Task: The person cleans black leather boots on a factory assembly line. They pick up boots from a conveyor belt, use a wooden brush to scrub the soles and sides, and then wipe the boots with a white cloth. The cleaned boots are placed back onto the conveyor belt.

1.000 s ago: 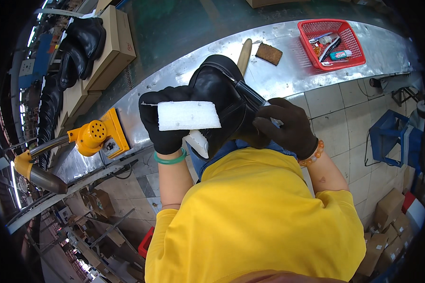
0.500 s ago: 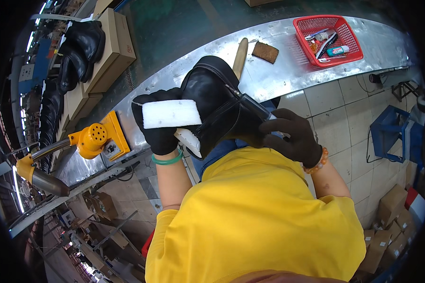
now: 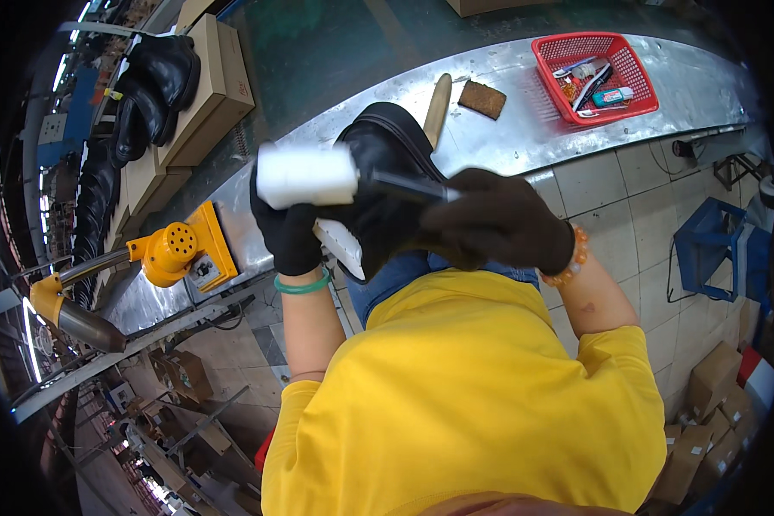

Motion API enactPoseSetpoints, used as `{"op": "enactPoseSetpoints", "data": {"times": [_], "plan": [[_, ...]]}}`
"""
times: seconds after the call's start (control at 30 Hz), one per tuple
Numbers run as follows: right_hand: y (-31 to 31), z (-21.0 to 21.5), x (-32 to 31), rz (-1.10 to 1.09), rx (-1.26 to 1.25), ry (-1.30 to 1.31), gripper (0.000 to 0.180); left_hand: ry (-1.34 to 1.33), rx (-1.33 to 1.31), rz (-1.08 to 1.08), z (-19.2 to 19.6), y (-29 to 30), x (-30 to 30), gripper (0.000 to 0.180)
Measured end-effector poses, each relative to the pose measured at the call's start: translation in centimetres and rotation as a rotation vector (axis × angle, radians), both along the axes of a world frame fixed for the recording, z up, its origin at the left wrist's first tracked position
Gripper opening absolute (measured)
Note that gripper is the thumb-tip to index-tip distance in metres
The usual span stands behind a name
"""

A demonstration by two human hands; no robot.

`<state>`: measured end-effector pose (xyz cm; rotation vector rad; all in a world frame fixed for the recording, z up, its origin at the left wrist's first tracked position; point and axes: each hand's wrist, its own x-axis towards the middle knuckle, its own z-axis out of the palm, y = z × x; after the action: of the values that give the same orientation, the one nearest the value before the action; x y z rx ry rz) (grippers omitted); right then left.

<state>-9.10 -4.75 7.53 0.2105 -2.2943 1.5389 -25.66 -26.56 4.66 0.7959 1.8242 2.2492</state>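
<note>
My left hand [image 3: 288, 236], in a black glove, is closed around a white foam-like block [image 3: 305, 176], smeared by motion, and lies against the side of a black leather boot [image 3: 383, 142]. The boot is tilted over my lap. A white, pointed piece [image 3: 342, 248] shows below that hand, its kind unclear. In my right hand [image 3: 507, 219], also gloved and blurred, is a slim dark-handled tool [image 3: 408, 185]. Its front end points left across the boot and reaches close to the block; whether they touch I cannot tell.
Beyond the boot, a wooden stick [image 3: 439, 112], a brown abrasive-looking pad [image 3: 482, 100] and a red basket [image 3: 595, 77] of small items lie on the metal bench [image 3: 507, 146]. A yellow lamp [image 3: 170, 254] stands left, near black boots [image 3: 159, 77] on cartons [image 3: 211, 95]. A blue stand [image 3: 709, 245] is right.
My right hand has moved left and up, bringing the tool from the boot's edge toward the white block. The block has shifted slightly left and up, and the boot has turned a little.
</note>
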Motion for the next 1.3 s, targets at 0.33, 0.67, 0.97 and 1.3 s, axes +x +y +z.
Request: {"op": "enactPoseSetpoints", "data": {"times": [0.33,0.67,0.97,1.3], "plan": [[0.1,-2.8,-10.9,-0.267,0.36,-0.29,0.05,-0.082,0.051,0.055,0.3,2.4,-2.8,0.069],[-0.4,-6.7,-17.7,-0.022,0.492,-0.441,0.047,-0.257,0.333,-0.032,-5.4,-0.5,-7.0,0.065],[-1.7,-6.1,-18.0,0.096,0.658,-0.457,0.036,-0.299,0.424,-0.054,-5.9,-0.9,-7.1,0.056],[-1.5,-6.3,-13.9,-0.021,0.761,-0.314,0.04,-0.319,0.36,0.078,-4.8,0.1,-6.3,0.05]]}}
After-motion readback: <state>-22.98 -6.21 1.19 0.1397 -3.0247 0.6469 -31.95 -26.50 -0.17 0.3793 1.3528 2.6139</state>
